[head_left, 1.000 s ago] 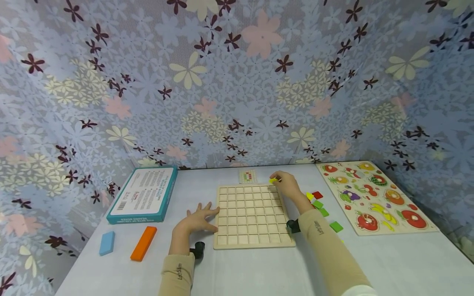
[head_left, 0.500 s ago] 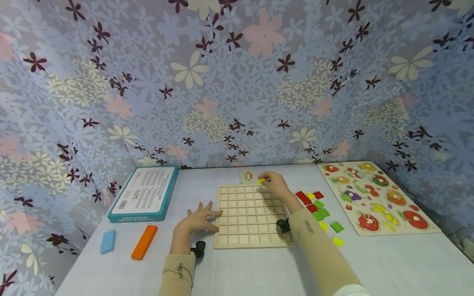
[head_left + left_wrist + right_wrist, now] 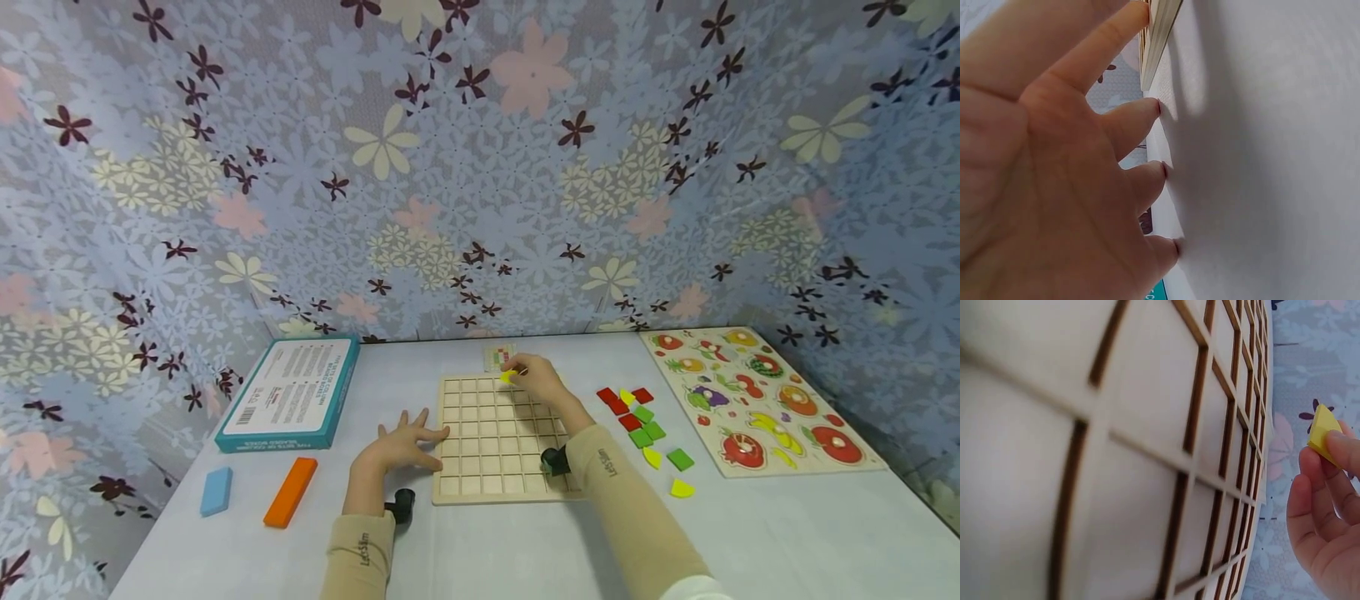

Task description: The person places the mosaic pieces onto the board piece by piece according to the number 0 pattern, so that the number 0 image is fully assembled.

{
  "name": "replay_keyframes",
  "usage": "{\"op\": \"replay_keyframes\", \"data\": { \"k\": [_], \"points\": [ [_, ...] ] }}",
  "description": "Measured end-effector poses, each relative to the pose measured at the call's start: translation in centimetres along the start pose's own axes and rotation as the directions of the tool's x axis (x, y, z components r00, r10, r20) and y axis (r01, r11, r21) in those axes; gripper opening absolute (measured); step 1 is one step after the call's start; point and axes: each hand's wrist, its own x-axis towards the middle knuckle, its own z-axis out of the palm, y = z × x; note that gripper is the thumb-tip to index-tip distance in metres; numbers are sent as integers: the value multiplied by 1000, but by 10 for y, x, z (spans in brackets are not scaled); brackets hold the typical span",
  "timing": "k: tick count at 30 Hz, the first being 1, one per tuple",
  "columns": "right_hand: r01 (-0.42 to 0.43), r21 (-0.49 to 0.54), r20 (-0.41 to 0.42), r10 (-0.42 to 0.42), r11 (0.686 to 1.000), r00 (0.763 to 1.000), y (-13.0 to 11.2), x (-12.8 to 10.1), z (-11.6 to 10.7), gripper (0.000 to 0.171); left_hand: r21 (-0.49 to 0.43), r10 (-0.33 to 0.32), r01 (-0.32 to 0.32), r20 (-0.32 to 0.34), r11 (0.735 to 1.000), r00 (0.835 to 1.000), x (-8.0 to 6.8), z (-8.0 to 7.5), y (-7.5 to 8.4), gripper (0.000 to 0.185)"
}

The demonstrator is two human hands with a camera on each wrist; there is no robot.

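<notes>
Blue block (image 3: pixel 216 492) and orange block (image 3: pixel 291 492) nearest, on the left. Left hand (image 3: pixel 402 444) spread, gripping nothing; touches grid board's left edge, other fingertips on table (image 3: pixel 480 554). Grid board (image 3: pixel 491 464) flat, mid-table. Loose tiles (image 3: pixel 680 459) to its right: red, green, yellow. Fruit puzzle (image 3: pixel 738 414) further right, box (image 3: pixel 292 396) far left. Right hand (image 3: pixel 537 381) pinches yellow tile (image 3: pixel 1320 428) between thumb and fingers, at board's far edge; can't tell if tile touches board. Card (image 3: pixel 492 357) just beyond, partly hidden. Floral cloth (image 3: pixel 457 183) behind.
</notes>
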Motion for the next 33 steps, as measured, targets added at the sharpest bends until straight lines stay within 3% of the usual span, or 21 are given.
{"op": "replay_keyframes", "data": {
  "k": [15,33],
  "points": [
    [-49,24,69,47,999,997,-6,5,19,18,-25,-18,18,-11,1000,1000,-1,0,0,84],
    [-66,-20,150,68,998,986,-9,7,27,14,5,-12,12,-21,1000,1000,-1,2,-1,83]
  ]
}}
